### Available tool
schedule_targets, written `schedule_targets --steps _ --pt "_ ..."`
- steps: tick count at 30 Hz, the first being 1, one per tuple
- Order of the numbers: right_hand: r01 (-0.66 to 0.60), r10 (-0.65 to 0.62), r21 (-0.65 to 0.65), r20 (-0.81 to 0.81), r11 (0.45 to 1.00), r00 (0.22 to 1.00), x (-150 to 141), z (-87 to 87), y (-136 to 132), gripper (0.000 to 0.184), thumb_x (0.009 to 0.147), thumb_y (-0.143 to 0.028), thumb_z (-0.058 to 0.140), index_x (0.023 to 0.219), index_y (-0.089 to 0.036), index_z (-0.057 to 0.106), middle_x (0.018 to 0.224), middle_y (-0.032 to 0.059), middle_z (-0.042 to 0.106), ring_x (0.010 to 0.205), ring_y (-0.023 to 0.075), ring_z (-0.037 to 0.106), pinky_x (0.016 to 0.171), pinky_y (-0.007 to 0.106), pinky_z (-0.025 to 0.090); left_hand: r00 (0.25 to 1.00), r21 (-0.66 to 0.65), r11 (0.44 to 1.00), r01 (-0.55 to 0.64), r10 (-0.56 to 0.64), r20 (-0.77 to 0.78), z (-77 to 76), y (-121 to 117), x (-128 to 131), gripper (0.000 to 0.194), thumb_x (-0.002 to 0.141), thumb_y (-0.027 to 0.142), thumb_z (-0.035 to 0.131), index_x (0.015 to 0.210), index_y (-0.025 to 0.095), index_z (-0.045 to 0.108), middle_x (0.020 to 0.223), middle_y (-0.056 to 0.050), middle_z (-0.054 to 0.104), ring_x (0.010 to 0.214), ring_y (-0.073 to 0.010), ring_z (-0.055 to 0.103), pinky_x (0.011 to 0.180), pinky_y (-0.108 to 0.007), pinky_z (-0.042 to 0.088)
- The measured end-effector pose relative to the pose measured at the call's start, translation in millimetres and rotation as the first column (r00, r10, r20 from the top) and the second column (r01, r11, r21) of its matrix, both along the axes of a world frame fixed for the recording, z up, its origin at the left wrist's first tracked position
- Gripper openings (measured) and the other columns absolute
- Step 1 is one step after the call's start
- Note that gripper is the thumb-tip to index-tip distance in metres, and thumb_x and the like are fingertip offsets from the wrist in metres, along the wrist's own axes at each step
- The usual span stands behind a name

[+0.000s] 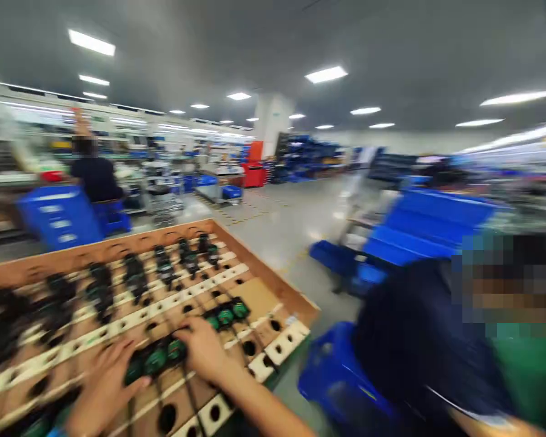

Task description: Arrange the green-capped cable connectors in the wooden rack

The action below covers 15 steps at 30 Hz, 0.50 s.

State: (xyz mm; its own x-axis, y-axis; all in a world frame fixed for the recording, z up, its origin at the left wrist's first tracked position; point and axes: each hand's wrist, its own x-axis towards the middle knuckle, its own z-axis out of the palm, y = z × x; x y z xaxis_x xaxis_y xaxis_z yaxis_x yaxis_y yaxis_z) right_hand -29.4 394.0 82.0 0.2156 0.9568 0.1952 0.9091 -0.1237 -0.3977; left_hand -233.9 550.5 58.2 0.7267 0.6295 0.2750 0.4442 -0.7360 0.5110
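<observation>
A large cardboard tray (273, 280) with white perforated strips and round holes fills the lower left. Rows of black and green round parts (164, 267) sit in it. My left hand (102, 388) and my right hand (204, 349) both rest on a short row of green and black parts (157, 359) near the tray's front. The fingers of each hand curl around the ends of that row. Another small group of green parts (226, 315) lies just beyond my right hand. The picture is blurred by motion.
A person in dark and green clothing (437, 352) is close on the right. Blue bins (337, 376) stand on the floor beside the tray, and more blue crates (59, 215) sit at the left. Another person (93, 173) works at a far bench.
</observation>
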Motion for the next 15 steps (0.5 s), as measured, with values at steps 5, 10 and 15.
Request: schedule_targets --steps 5,10,15 --pt "-0.066 0.068 0.022 -0.122 0.998 0.990 0.8 -8.9 1.7 0.067 0.075 0.006 0.032 0.130 -0.017 0.064 0.137 0.0146 0.053 0.130 0.0281 0.046 0.116 0.051 0.039 0.948 -0.181 0.977 -0.111 0.049 -0.316 43.7 -29.6 4.5 0.068 0.075 0.036 0.070 0.140 0.024 0.054 0.151 -0.007 0.050 0.141 -0.0271 0.044 0.122 -0.052 0.029" --pt "-0.164 0.164 -0.073 -0.008 0.984 0.986 -10.8 -12.3 15.1 0.070 0.075 0.008 0.029 0.129 -0.020 0.065 0.138 0.0142 0.050 0.130 0.0297 0.045 0.114 0.054 0.042 0.960 -0.228 0.957 -0.182 0.123 -0.250 30.7 -27.7 4.1 0.090 0.064 0.043 0.085 0.143 0.019 0.050 0.147 -0.012 0.051 0.140 -0.0316 0.043 0.123 -0.059 0.024" --pt "-0.213 0.221 -0.081 0.097 0.974 0.970 -30.0 -1.7 35.8 0.075 0.073 0.008 0.032 0.134 -0.025 0.062 0.143 0.0120 0.050 0.137 0.0303 0.043 0.113 0.051 0.045 0.967 -0.237 0.961 -0.144 0.086 -0.239 29.3 -24.2 0.4 0.077 0.065 0.053 0.085 0.132 0.025 0.060 0.137 -0.007 0.060 0.132 -0.0311 0.051 0.121 -0.066 0.024"
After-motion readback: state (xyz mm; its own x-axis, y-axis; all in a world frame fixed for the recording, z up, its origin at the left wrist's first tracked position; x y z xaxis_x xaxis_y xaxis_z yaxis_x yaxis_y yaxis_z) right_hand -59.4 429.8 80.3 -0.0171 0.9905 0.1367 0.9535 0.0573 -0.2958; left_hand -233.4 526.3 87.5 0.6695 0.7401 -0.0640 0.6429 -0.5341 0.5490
